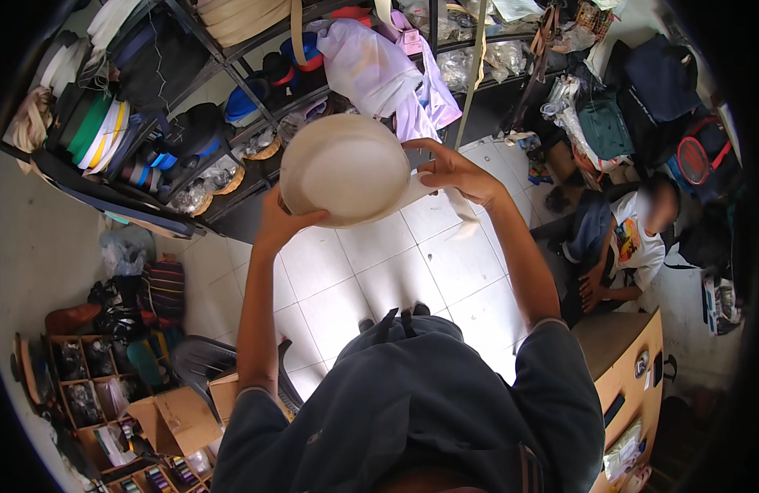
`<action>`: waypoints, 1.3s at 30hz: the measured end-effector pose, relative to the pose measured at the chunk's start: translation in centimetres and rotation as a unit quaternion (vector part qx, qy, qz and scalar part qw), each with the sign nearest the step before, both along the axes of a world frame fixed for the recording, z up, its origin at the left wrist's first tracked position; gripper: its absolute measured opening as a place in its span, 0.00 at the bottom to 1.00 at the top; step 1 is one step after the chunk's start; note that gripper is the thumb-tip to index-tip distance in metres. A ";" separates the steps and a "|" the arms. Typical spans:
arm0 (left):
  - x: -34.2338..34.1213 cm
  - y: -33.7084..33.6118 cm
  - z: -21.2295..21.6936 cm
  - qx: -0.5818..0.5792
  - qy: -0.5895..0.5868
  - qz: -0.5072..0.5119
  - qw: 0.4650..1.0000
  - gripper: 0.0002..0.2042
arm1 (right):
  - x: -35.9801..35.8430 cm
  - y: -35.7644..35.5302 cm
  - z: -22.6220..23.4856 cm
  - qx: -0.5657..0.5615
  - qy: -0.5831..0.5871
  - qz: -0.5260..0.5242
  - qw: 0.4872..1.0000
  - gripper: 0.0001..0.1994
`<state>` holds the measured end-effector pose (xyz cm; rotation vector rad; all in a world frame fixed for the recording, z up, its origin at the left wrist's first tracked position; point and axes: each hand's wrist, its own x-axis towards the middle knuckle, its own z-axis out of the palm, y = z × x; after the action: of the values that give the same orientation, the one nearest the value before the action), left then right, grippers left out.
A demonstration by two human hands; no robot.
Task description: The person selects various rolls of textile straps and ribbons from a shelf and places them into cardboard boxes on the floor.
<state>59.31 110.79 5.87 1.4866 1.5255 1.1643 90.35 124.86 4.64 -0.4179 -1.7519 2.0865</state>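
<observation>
Held up in front of me is a large round roll of cream webbing (pixel 347 168), its flat coiled side facing up. My left hand (pixel 282 220) is closed on its near left edge, with the thumb lying over the rim. At the right side of the roll, my right hand (pixel 460 174) pinches the strip where it comes away from the coil, the index finger reaching to the roll's edge. A loose end of the strip (pixel 466 220) hangs below my right hand.
Ahead stands a dark shelf rack (pixel 232 57) with rolled straps, baskets and bags. A person (pixel 634 238) sits at the right, beside a wooden table (pixel 630 370). A dark chair (pixel 200 361), an open cardboard box (pixel 178 415) and a compartment shelf (pixel 88 370) are at the lower left.
</observation>
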 end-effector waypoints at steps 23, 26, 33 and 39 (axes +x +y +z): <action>4.5 -0.1 -7.3 0.111 -0.287 0.084 0.948 0.52 | -3.7 -2.8 -7.0 -0.176 0.116 -0.119 0.970 0.30; 8.6 -1.0 -10.8 0.103 -0.371 0.166 0.908 0.33 | -5.3 -3.0 -7.6 -0.212 0.138 -0.088 0.963 0.25; 6.0 -1.5 -3.5 0.179 -0.325 0.288 0.883 0.30 | -9.1 -3.7 -3.3 -0.030 -0.010 0.059 0.998 0.47; 0.7 -3.3 0.2 0.219 -0.324 0.307 0.867 0.29 | -13.3 -0.9 -0.4 0.334 -0.061 0.110 0.934 0.41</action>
<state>60.01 107.45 6.07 0.6817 1.3073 2.2350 77.10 123.94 4.20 -0.1529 -2.5261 1.4638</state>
